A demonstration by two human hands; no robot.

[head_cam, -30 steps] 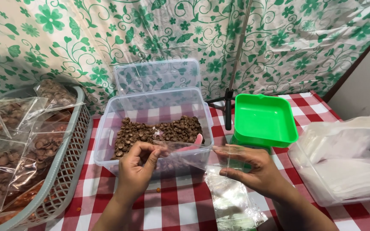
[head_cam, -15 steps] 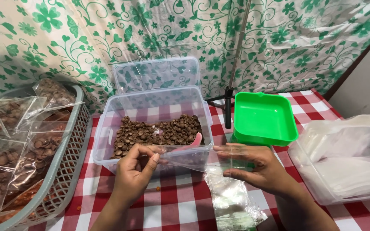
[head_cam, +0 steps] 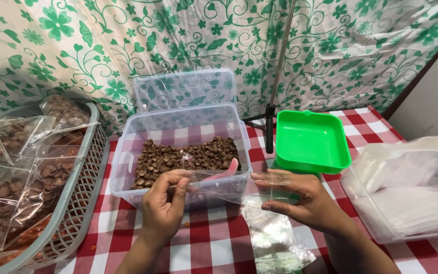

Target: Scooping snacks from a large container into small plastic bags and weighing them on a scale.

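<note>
My left hand [head_cam: 164, 205] and my right hand [head_cam: 300, 199] hold an empty clear plastic bag [head_cam: 227, 186] between them, just in front of a clear plastic tub [head_cam: 128, 147]. Each hand pinches one side of the bag's mouth. The tub holds a layer of small brown round pieces [head_cam: 186, 157] and a pink scoop handle [head_cam: 225, 172] sticks up at its near wall. The tub's clear lid [head_cam: 184, 90] leans behind it.
A white mesh basket [head_cam: 79, 198] at left holds several filled clear bags of brown pieces. A green square tray [head_cam: 310, 142] stands right of the tub. A clear bin [head_cam: 376, 213] of empty bags sits far right. More empty bags [head_cam: 275, 243] lie near me. A black stand [head_cam: 269, 129] rises behind.
Both hands stay in front of the tub. The fingers have shifted slightly along the bag's mouth, spreading it a little wider.
</note>
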